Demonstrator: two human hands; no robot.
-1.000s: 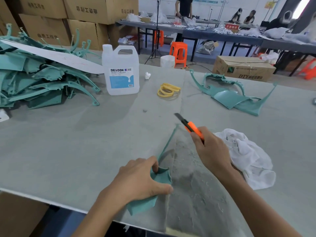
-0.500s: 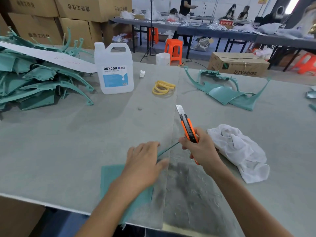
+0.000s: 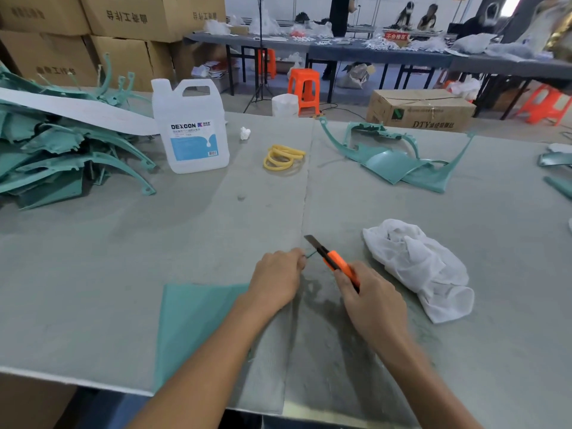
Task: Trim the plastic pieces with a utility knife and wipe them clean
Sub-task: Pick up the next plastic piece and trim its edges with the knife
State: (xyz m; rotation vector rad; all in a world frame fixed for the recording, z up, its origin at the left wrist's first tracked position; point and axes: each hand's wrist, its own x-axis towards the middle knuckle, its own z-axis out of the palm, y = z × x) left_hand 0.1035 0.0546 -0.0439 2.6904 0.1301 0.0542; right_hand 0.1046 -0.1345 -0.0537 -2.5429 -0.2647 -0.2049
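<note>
Teal plastic lies nearest: one plastic piece (image 3: 192,320) flat on the table (image 3: 108,258) by its near edge, with its thin arm running up under the left hand (image 3: 275,280). That hand bears down on the piece, fingers curled round the arm, whose tip pokes out just beyond them. The right hand (image 3: 370,301) is wrapped round one orange knife (image 3: 339,264), blade out and pointing up and to the left, just beside the left fingertips (image 3: 298,258).

That closeness is the main risk. If the blade skids off the narrow arm, it would likely meet those fingers. The arm looks slender enough to bend or snap under a hard stroke, and too steep a cut could gouge it rather than shave the edge. Only one end is pinned, so the broad sheet might also swivel during the cut.

Just right of the knife lies one crumpled white rag (image 3: 418,267), untouched, so the wiping seems not yet begun.

Farther back in the middle lies one bundle of yellow bands (image 3: 283,156), too overlapped to count. Past it are one small white wad (image 3: 245,133) and one white jug (image 3: 192,128). At far left a heap (image 3: 62,156) of teal pieces is too tangled to count. At far right a small cluster (image 3: 399,159) looks like two or three pieces.

On the floor beyond stand one cardboard box (image 3: 421,111) and three orange stools (image 3: 305,88).
</note>
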